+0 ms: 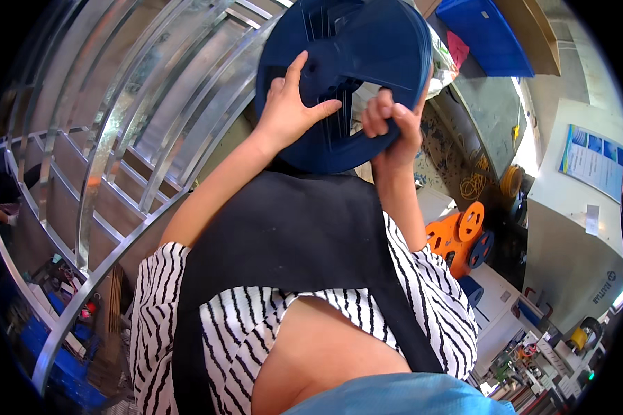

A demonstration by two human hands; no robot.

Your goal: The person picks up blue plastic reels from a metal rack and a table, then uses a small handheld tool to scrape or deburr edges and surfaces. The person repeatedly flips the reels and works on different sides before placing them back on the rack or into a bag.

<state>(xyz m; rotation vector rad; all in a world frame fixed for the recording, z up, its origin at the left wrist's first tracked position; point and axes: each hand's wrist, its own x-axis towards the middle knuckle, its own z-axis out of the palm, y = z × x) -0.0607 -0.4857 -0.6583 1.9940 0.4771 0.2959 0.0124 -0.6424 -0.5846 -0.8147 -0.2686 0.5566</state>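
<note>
A large dark blue reel point(384, 52) is up in front of the person's chest, just beyond the apron, its broad round face marked by wide cut-outs and a small hole at the hub point(313, 68). From where I stand, several thin edges show through the gaps. The left hand point(287, 114) lies against that face with its thumb and fingers spread well apart, the forefinger near the hub and the thumb reaching to the edge of a cut-out. The right hand point(398, 131) is at the reel's right side, most of its fingers curled beside a cut-out and one finger stretched up along the rim; I cannot tell whether it is clamped on the rim. The person wears a black apron point(291, 228) over a black-and-white striped top point(242, 335). To the left stands a big rack of silvery metal bars point(93, 187). On the right, an orange disc-like part point(444, 235) sits near a smaller dark blue wheel point(481, 249), with a loose yellow coil point(473, 187) farther up. A blue bin point(481, 38) stands beyond the reel, and a pale grey cabinet point(567, 256) fills the far right, a blue-and-white poster point(594, 162) above it
</note>
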